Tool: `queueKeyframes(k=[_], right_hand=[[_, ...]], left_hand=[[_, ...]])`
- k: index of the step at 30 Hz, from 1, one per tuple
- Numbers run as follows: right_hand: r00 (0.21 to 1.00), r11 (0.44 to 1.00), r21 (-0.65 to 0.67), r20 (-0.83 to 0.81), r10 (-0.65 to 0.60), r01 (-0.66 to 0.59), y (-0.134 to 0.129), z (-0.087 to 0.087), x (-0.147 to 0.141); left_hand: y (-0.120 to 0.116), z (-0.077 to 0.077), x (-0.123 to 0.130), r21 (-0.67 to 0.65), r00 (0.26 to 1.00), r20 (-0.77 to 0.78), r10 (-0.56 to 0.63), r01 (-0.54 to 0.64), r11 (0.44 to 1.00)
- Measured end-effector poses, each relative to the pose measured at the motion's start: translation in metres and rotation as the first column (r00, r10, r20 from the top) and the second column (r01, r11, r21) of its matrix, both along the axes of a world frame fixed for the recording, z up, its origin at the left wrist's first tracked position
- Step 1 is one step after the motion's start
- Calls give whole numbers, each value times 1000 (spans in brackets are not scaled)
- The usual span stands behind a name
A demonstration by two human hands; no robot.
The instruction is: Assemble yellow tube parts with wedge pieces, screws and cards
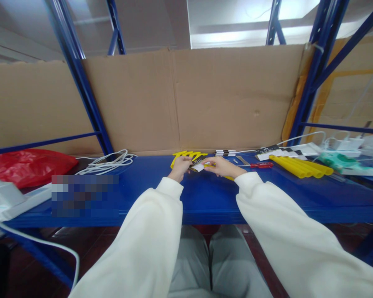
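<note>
Near the back of the blue shelf, my left hand (180, 166) is closed on one side of a small black-and-white card (199, 164). My right hand (222, 166) is closed at the card's other side, with a yellow tube-like piece (229, 178) running under its fingers; their exact grip on it is partly hidden. Just behind the left hand lie several yellow pieces (189, 155). A stack of black-and-white cards (225, 153) sits behind the right hand. To the right of that hand rests a tool with a red handle (261, 165) and a flat metal blade (242, 161).
Yellow tubes (301, 167) with black-and-white cards (267, 152) lie at the right, beside a green-and-white object (345, 162). A coiled white cable (112, 163), a red plastic bag (34, 166) and a white power strip (25, 203) are at left. Cardboard (230, 99) walls the back.
</note>
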State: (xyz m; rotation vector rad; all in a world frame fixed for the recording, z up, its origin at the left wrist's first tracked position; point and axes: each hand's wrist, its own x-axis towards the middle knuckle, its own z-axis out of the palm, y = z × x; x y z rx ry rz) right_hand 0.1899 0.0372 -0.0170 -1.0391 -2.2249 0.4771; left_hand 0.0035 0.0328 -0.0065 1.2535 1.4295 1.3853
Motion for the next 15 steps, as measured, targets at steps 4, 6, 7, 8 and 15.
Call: queueKeyframes(k=[4, 6, 7, 8, 15], right_hand=[[995, 996, 76, 91, -44, 37, -7, 7, 0], [985, 987, 147, 149, -86, 64, -12, 11, -2], [978, 981, 178, 177, -112, 80, -14, 13, -4], [969, 974, 205, 202, -139, 97, -16, 14, -5], [889, 912, 328, 299, -348, 247, -22, 28, 3]], left_hand=[[-1, 0, 1, 66, 982, -175, 70, -59, 996], [0, -1, 0, 139, 948, -290, 132, -95, 986], [1, -1, 0, 187, 924, -345, 168, -107, 976], [2, -2, -1, 237, 898, -390, 204, -116, 965], [9, -7, -6, 375, 819, -485, 306, -122, 919]])
